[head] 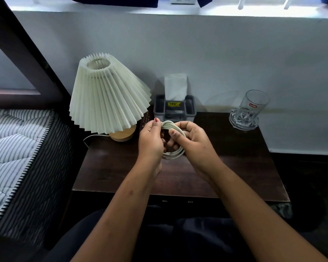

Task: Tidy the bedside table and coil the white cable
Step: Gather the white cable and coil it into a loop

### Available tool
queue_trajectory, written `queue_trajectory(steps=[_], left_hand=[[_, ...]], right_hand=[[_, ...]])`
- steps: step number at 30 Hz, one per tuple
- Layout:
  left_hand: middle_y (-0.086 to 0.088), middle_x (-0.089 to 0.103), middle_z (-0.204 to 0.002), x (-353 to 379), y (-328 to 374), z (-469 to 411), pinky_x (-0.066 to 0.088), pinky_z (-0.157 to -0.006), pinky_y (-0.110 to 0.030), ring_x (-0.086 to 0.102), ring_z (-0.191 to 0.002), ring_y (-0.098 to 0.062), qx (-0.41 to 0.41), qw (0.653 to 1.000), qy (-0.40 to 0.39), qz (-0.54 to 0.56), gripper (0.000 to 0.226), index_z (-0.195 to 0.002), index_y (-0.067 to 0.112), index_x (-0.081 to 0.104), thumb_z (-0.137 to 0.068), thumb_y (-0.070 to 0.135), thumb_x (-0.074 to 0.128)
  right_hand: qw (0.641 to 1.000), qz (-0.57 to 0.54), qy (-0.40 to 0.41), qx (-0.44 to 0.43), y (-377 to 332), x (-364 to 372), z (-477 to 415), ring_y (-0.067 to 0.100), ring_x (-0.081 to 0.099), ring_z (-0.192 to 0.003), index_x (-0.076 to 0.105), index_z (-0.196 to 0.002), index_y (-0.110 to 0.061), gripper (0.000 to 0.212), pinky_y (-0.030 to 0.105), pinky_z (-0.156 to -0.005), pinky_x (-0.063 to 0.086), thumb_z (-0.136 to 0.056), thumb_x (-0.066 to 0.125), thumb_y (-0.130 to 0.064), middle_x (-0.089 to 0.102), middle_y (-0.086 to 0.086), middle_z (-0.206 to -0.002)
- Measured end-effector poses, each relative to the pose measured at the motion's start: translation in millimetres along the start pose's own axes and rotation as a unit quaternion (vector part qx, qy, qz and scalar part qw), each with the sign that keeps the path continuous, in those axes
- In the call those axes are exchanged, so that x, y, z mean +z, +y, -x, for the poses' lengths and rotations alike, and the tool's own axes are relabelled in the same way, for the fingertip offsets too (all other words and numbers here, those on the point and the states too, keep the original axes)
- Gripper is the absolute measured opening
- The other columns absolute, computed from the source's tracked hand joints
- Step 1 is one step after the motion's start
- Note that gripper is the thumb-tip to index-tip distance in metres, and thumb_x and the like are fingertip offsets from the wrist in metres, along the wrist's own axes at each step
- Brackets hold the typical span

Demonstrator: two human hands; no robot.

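Note:
The white cable (175,153) is wound into a round coil of several loops, held in the air above the middle of the dark wooden bedside table (110,167). My left hand (151,140) grips the coil's left side, thumb up on the top loops. My right hand (190,139) holds the right side, its thumb pressing on the upper strands and its fingers curled through the ring. Part of the coil is hidden behind both hands.
A pleated cream lamp (106,95) on a wooden base stands at the back left, its thin cord (91,138) trailing off the edge. A grey tissue holder (173,108) sits at the back centre, a glass (251,110) on a coaster at the back right. A striped mattress (13,148) lies to the left.

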State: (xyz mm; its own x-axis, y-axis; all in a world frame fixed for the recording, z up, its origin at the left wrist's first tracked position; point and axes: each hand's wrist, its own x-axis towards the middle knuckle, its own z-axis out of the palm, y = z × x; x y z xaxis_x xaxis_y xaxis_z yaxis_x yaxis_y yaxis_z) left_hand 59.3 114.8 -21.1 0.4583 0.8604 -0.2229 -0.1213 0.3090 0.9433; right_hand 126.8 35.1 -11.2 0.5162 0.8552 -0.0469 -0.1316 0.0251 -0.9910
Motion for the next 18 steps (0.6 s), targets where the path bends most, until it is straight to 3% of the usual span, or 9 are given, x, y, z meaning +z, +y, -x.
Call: queue_trajectory(steps=[3, 5, 8, 13, 15, 18], left_hand=[[-0.004, 0.038, -0.055, 0, -3, -2, 0.036, -0.037, -0.018, 0.038, -0.041, -0.01, -0.004, 1.0, 0.005, -0.018, 0.038, -0.071, 0.013, 0.053, -0.098, 0.031, 0.035], [-0.006, 0.043, -0.06, -1, -6, -2, 0.04, -0.042, -0.022, 0.042, -0.048, -0.015, -0.014, 0.999, 0.015, -0.041, 0.037, -0.074, 0.014, 0.056, -0.098, 0.033, 0.035], [-0.008, 0.05, -0.067, -1, -11, -2, 0.04, -0.062, -0.039, 0.046, -0.065, -0.025, 0.03, 0.99, 0.033, -0.131, 0.036, -0.077, 0.011, 0.057, -0.097, 0.034, 0.037], [0.004, 0.046, -0.059, -8, -10, -5, 0.035, -0.064, -0.036, 0.039, -0.057, -0.013, 0.112, 0.974, 0.053, -0.19, 0.035, -0.078, 0.01, 0.057, -0.095, 0.036, 0.042], [0.006, 0.045, -0.059, -8, -9, -6, 0.036, -0.064, -0.034, 0.039, -0.058, -0.011, 0.12, 0.971, 0.046, -0.203, 0.032, -0.077, 0.012, 0.057, -0.095, 0.035, 0.043], [0.007, 0.046, -0.057, -4, -10, -3, 0.036, -0.059, -0.031, 0.039, -0.055, -0.01, 0.099, 0.974, 0.013, -0.203, 0.028, -0.083, 0.016, 0.061, -0.095, 0.034, 0.043]], right_hand=[[0.998, -0.055, -0.006, 0.016, 0, 3, 2, 0.013, 0.061, -0.064, 0.053, -0.108, 0.004, 0.018, 0.027, -0.066, 0.054, -0.093, 0.051, -0.005, 0.066, 0.003, -0.067], [1.0, 0.0, -0.01, 0.028, -2, -1, 1, 0.013, 0.061, -0.064, 0.057, -0.106, 0.001, 0.016, 0.026, -0.067, 0.054, -0.093, 0.05, -0.007, 0.066, 0.005, -0.071], [0.993, 0.106, -0.016, 0.039, -3, -5, 0, 0.011, 0.058, -0.066, 0.063, -0.102, -0.005, 0.017, 0.025, -0.067, 0.05, -0.094, 0.048, -0.008, 0.063, 0.002, -0.071], [0.992, 0.109, -0.007, 0.07, -2, -8, 2, 0.017, 0.055, -0.072, 0.064, -0.105, -0.016, 0.02, 0.033, -0.068, 0.048, -0.095, 0.05, -0.026, 0.064, -0.001, -0.079], [0.992, 0.115, 0.032, 0.041, -2, -10, 1, 0.021, 0.062, -0.079, 0.065, -0.103, -0.016, 0.02, 0.036, -0.075, 0.052, -0.094, 0.051, -0.029, 0.069, 0.004, -0.088], [0.961, 0.241, 0.108, -0.075, -1, -14, 0, 0.001, 0.062, -0.072, 0.063, -0.088, -0.018, 0.007, 0.013, -0.064, 0.049, -0.091, 0.057, -0.021, 0.068, -0.005, -0.079]])
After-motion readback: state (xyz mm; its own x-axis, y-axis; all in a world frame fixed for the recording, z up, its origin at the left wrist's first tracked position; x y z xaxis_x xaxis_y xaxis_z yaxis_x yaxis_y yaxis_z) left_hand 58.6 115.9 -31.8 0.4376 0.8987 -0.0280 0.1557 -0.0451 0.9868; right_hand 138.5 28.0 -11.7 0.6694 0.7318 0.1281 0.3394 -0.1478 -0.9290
